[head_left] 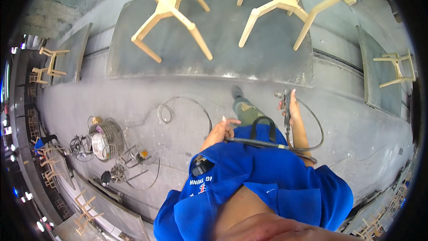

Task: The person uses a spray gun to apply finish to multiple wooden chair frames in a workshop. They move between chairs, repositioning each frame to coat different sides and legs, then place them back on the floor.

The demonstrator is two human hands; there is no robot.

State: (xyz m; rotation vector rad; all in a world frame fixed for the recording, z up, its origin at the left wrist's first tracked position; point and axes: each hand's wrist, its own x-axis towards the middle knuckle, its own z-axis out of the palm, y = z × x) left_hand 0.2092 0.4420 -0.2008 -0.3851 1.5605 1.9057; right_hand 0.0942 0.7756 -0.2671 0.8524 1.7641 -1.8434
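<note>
Over grey floor [356,134] — right grip [293,109] round metal sprayer [286,103], left grip [221,130] round looped hose [255,142]

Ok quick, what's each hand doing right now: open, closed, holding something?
Left hand: partly curled at the dark hose; whether its grip is closed on it cannot be told.
Right hand: holding the spray gun.

At the far centre, a dark grey rectangular platform [227,31] carries two pale wooden chair frames [168,6], side by side; a right-hand platform [381,96] bears another chair frame [397,68]. On the grey concrete floor [98,98], left, lie a looped hose [159,112] and a round ribbed tub [118,138]
</note>
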